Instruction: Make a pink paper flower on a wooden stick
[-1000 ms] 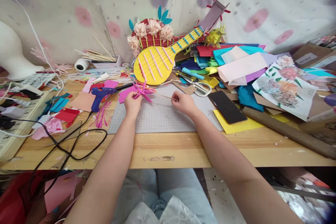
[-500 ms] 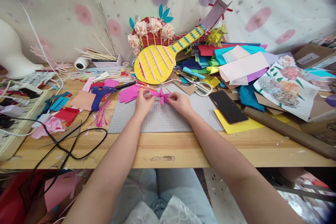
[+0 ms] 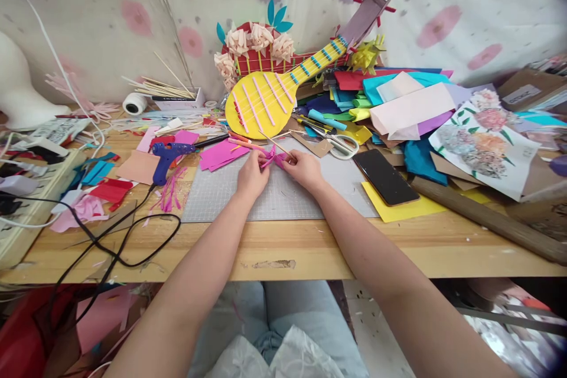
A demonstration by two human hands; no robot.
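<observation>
Over the grey cutting mat (image 3: 283, 204), a small magenta paper piece (image 3: 279, 159) is gripped between my two hands, partly hidden by the fingers. My left hand (image 3: 253, 176) is closed on its left side. My right hand (image 3: 303, 170) pinches its right side and also holds a thin wooden stick (image 3: 275, 143) that slants up and left. Flat magenta paper pieces (image 3: 221, 155) lie just left of my left hand. An orange pencil-like stick (image 3: 243, 144) rests beyond that hand.
A blue glue gun (image 3: 167, 159) with a looped black cord lies left. Right of the mat are white-handled scissors (image 3: 344, 146) and a black phone (image 3: 385, 177) on yellow paper. A yellow paper lute (image 3: 261, 105) leans at the back, beside a pile of coloured paper (image 3: 411, 109).
My left hand has moved right, closer to my right hand, and closed on the magenta paper piece. My right hand stays nearly in place with the stick.
</observation>
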